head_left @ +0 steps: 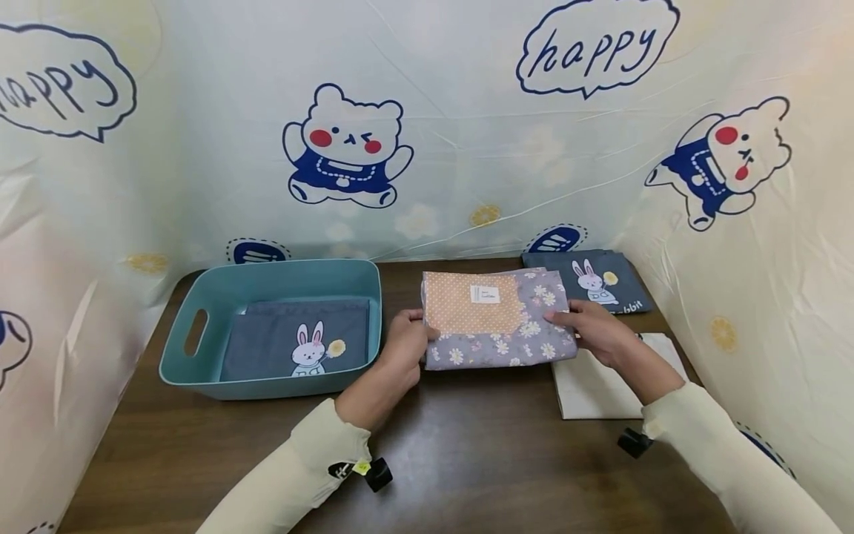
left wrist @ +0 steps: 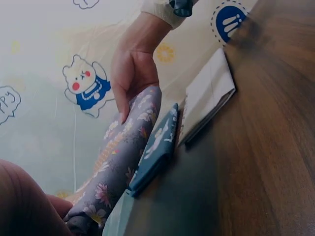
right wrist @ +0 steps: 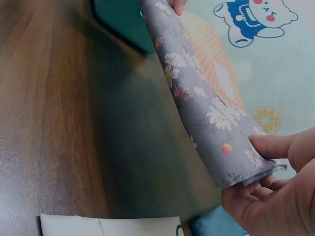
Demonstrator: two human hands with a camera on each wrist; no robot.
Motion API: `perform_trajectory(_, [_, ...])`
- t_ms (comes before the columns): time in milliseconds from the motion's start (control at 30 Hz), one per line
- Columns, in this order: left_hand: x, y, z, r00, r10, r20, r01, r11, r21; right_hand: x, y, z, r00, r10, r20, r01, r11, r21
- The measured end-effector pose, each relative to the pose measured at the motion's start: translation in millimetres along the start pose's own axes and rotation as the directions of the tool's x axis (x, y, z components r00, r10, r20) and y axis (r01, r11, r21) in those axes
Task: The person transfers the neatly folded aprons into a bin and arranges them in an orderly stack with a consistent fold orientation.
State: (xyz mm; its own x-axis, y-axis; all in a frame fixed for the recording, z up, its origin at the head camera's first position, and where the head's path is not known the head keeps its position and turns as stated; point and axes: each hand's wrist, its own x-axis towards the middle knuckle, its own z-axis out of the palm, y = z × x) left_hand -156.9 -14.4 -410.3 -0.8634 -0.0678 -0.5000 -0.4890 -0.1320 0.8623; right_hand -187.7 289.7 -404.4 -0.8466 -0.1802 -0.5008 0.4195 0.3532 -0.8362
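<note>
A folded grey-purple floral cloth (head_left: 497,347) with an orange dotted panel and a white label (head_left: 485,294) is held between both hands, raised over the table. My left hand (head_left: 403,345) pinches its left edge, thumb on top. At the opposite edge my right hand (head_left: 598,331) grips it, with the thumb on the upper face and the fingers underneath, as the right wrist view shows. Left of the cloth stands a teal plastic basket (head_left: 200,285), its right end near my left hand. Inside the basket lies a folded dark blue cloth (head_left: 263,341) with a rabbit print.
At the back right lies another folded dark blue rabbit-print cloth (head_left: 557,263), partly behind the floral one. A folded white cloth (head_left: 597,389) lies under my right forearm. The brown wooden table (head_left: 480,452) is bounded by printed curtains (head_left: 460,148) at back and sides.
</note>
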Motion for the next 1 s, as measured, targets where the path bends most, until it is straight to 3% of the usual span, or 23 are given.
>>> perform_trajectory(567, [-11.6,19.6,-5.7,0.999,-0.024,0.030,0.022,0.998,0.065,-15.5,-3.4,-4.3,1.000,-0.015,0.005,0.014,1.000,0.025])
perform_trajectory(900, [-15.0,30.7,-12.4,0.999,0.024,0.030,-0.027,0.993,0.116,-22.8,-13.7,-5.0,1.000,0.005,0.001,-0.005,1.000,0.019])
perform_trajectory(1000, [-16.0,33.9,-14.7,0.999,0.009,0.034,-0.013,0.993,0.119,-24.3,-15.6,-6.3,1.000,0.000,0.000,0.000,1.000,0.024])
